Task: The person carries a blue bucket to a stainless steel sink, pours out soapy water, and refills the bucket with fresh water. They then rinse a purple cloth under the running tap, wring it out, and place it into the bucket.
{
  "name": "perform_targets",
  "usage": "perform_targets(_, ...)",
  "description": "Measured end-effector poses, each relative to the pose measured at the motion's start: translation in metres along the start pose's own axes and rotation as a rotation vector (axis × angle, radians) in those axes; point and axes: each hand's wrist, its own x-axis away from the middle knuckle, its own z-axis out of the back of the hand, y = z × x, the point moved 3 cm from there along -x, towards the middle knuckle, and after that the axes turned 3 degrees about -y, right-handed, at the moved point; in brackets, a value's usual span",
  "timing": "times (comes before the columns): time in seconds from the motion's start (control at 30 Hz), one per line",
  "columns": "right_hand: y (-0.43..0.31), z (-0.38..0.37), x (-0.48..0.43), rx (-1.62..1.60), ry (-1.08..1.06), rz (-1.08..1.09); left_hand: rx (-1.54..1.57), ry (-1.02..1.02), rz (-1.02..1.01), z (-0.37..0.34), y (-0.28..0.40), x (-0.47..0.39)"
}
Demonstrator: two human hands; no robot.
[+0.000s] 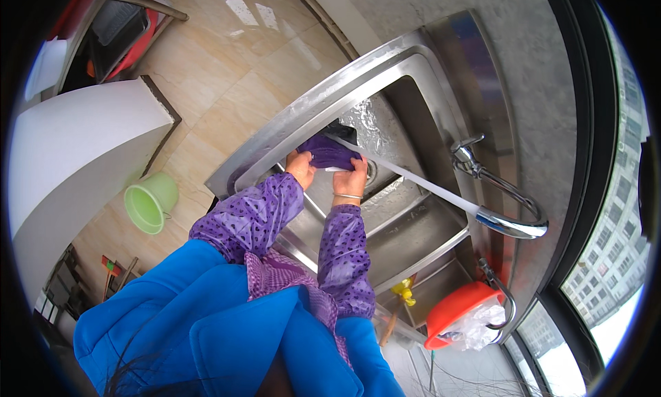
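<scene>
A purple cloth [331, 153] is stretched between my two hands over the basin of a stainless steel sink [361, 76]. My left hand [301, 168] grips its left end, and my right hand [351, 181] pinches the right end. From the spout of a chrome faucet [511, 226], a stream of water [413, 176] runs down onto the cloth. Just beyond the cloth lies a piece of dark fabric [345, 131], partly hidden. The round drain [372, 173] shows beside my right hand. Purple patterned sleeve covers reach to both wrists.
A second sink bay at lower right holds an orange-red basin [449, 312] with clear plastic bags [477, 327]. Near it is a yellow bottle [404, 292]. To the left, a pale green bucket [150, 203] stands on the tiled floor beside a white partition [93, 133]. Windows line the right.
</scene>
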Motion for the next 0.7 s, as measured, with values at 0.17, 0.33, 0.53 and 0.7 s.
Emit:
perform_targets(0.17, -0.004, -0.009, -0.008, -0.134, -0.110, 0.006, 0.125, -0.158, 0.055, -0.012, 0.008, 0.014)
perform_targets(0.33, -0.006, -0.020, 0.002, 0.202, -0.044, 0.011, 0.010, -0.152, 0.196, -0.021, 0.006, 0.011)
perform_targets(0.53, -0.014, -0.080, 0.094, 1.252, -0.335, 0.350, 0.034, -0.395, 0.278, -0.015, 0.000, -0.018)
perform_targets(0.7, -0.006, -0.092, 0.089, 1.660, -0.104, 0.379, -0.514, -0.336, -0.087, 0.000, 0.008, 0.008)
